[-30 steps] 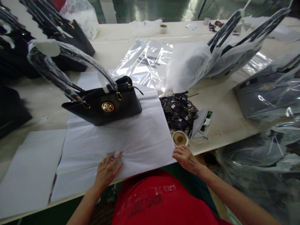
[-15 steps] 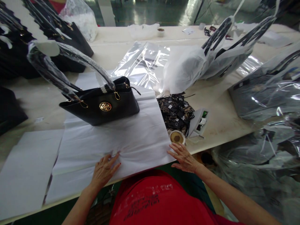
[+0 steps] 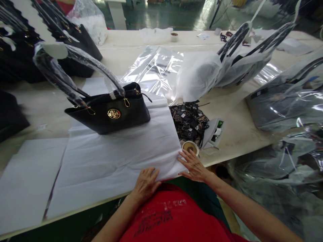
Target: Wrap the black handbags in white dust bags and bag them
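White tissue paper (image 3: pixel 111 161) lies spread over the table in front of me. On it stands a black handbag (image 3: pixel 126 117) with a round gold emblem and plastic-wrapped handles. My left hand (image 3: pixel 147 184) rests on the paper's near edge, holding nothing, its fingers stretched forward. Farther right, my right hand (image 3: pixel 193 167) lies with spread fingers at the paper's right corner, just below a roll of tape (image 3: pixel 190 148). Beyond the roll is a heap of black hang tags (image 3: pixel 189 121) with cords.
A small white box (image 3: pixel 213 134) sits right of the tags. Clear plastic bags (image 3: pixel 153 69) lie behind the handbag. Bags in translucent wrapping (image 3: pixel 277 104) stand at the right, and more black handbags (image 3: pixel 83 50) at the back left. White sheets (image 3: pixel 30 178) lie at the left.
My left hand has slid to the right along the paper's near edge, closer to my right hand. My right hand has shifted slightly left and up. The handbag stays in place.
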`<state>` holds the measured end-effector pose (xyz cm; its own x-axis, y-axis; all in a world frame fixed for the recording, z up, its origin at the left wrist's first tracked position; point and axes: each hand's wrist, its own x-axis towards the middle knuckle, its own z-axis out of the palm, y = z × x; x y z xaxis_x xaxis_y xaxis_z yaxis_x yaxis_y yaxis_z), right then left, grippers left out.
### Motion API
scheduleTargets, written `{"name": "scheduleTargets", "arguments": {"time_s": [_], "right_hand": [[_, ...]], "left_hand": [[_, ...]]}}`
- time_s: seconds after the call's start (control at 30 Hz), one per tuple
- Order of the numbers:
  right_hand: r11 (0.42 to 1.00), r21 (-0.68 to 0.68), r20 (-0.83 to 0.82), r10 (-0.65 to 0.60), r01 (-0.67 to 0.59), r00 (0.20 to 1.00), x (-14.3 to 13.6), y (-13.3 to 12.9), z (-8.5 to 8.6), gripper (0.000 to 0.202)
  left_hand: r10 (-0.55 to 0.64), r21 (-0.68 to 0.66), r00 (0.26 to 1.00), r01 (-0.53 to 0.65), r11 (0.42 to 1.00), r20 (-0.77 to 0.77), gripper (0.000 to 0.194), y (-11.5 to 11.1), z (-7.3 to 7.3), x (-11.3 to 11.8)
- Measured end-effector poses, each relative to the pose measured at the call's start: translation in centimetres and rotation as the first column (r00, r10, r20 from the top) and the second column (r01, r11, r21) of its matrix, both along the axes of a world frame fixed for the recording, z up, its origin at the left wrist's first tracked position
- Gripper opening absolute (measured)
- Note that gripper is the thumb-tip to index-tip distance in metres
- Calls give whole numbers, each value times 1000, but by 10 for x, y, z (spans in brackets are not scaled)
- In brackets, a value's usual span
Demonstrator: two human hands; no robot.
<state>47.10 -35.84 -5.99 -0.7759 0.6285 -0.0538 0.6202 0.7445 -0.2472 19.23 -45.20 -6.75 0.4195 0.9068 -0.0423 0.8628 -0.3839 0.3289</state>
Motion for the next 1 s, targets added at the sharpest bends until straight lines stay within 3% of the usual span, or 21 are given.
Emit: {"name": "scheduleTargets", "arguments": {"time_s": [0.13, 0.3, 0.43, 0.57, 0.7, 0.8, 0.9, 1.0], "right_hand": [[1000, -2, 8, 10, -10, 1000, -4, 3, 2, 48], [999, 28, -23, -33, 33, 999, -6, 5, -6, 27], [995, 52, -108, -74, 80, 991, -7, 7, -5, 23], [990, 81, -200, -94, 112, 975, -5, 10, 4, 22], [975, 113, -227, -162, 191, 960, -11, 10, 23, 23], [955, 196, -246, -173, 224, 954, -38, 9, 52, 41], [967, 240, -290, -15, 88, 957, -90, 6, 87, 64], [969, 247, -345, 105, -18, 933, -153, 8, 109, 64]], "left_hand": [[-4, -31, 1000, 3, 1000, -27, 38, 14, -2, 21], [15, -39, 998, -17, 999, -66, 23, 21, 2, 23], [40, -8, 993, -41, 999, -112, 15, 22, 5, 20], [148, 91, 971, -133, 987, -187, 27, 21, 18, -7], [294, 221, 917, -238, 946, -269, 23, 19, 41, -49], [333, 305, 893, -241, 921, -301, 24, 21, 59, -72], [340, 373, 884, -213, 903, -320, 25, 31, 78, -82], [344, 463, 880, -168, 870, -329, 25, 49, 101, -85]]}}
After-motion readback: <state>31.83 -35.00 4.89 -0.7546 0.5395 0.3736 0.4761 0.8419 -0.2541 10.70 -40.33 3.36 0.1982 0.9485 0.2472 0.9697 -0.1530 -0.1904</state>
